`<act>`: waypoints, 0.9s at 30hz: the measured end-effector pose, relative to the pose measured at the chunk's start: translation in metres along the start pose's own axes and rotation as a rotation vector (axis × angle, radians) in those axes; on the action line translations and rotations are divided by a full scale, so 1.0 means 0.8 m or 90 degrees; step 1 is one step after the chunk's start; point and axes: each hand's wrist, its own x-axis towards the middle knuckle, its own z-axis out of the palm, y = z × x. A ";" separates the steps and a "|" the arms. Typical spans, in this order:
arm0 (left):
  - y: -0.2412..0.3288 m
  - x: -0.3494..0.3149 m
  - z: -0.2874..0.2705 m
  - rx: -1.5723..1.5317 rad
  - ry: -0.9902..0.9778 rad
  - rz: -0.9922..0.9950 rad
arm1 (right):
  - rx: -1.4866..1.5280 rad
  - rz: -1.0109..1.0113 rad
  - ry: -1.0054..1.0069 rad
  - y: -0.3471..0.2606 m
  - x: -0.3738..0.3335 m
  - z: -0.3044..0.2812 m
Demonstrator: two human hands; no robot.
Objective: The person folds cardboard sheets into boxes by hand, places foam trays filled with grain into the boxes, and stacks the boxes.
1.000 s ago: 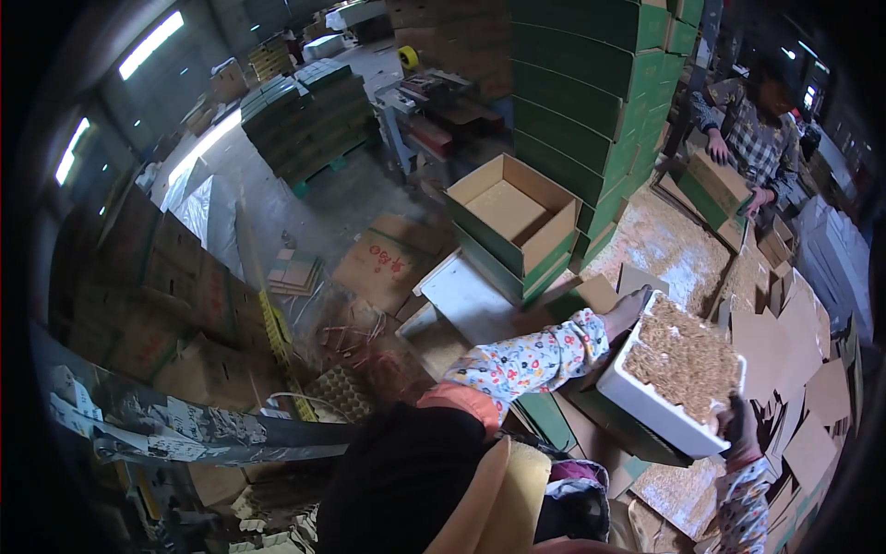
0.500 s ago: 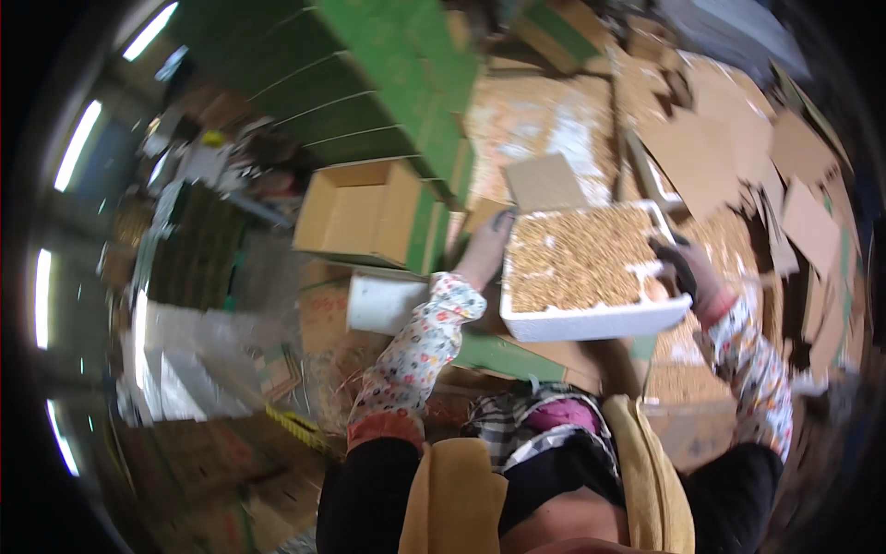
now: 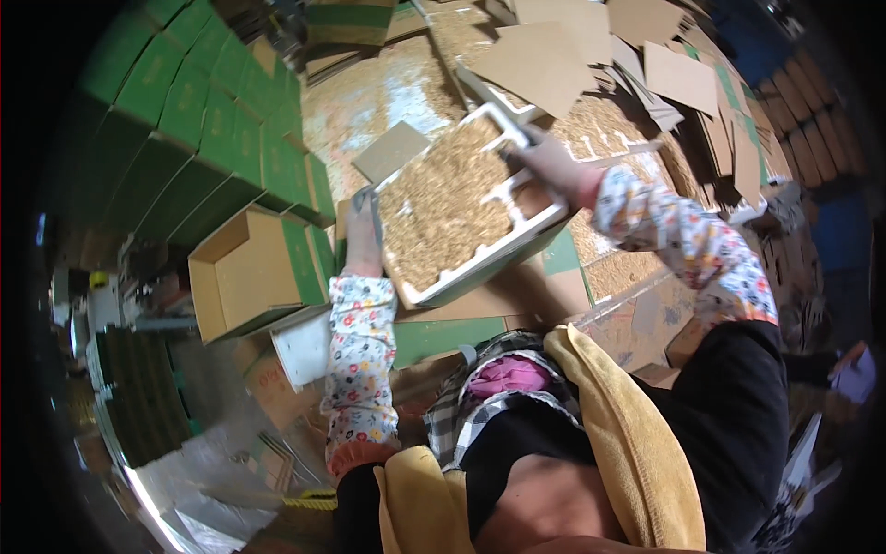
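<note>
Between my hands is a white-rimmed foam box (image 3: pixel 429 294) filled with tan, sawdust-like material (image 3: pixel 448 198). It sits at a slant in the view, and its near side looks dark green. My left hand (image 3: pixel 365 231) holds the left edge, its grey-tipped fingers at the far left corner. My right hand (image 3: pixel 558 166) grips the right edge, with dark fingertips over the rim. Beside it, a rounded brownish thing (image 3: pixel 533 198) shows at the near right corner, partly bedded in the filling. Below the box lies a cardboard and green carton surface (image 3: pixel 544 300).
An open brown and green carton (image 3: pixel 249 268) stands at left, before a stack of green cartons (image 3: pixel 212 102). A white box (image 3: pixel 303 351) is under it. Loose cardboard sheets (image 3: pixel 535 65) lie across the sawdust-strewn work surface (image 3: pixel 369 102). Someone's hand (image 3: pixel 847 358) shows at far right.
The view has turned to the right, so the surroundings shift left. The foam box has tilted, its right end now farther up the picture, with both hands still on it.
</note>
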 end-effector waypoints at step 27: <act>0.178 -0.028 0.234 0.463 -0.518 -0.120 | -0.432 -0.375 0.152 0.081 0.060 -0.106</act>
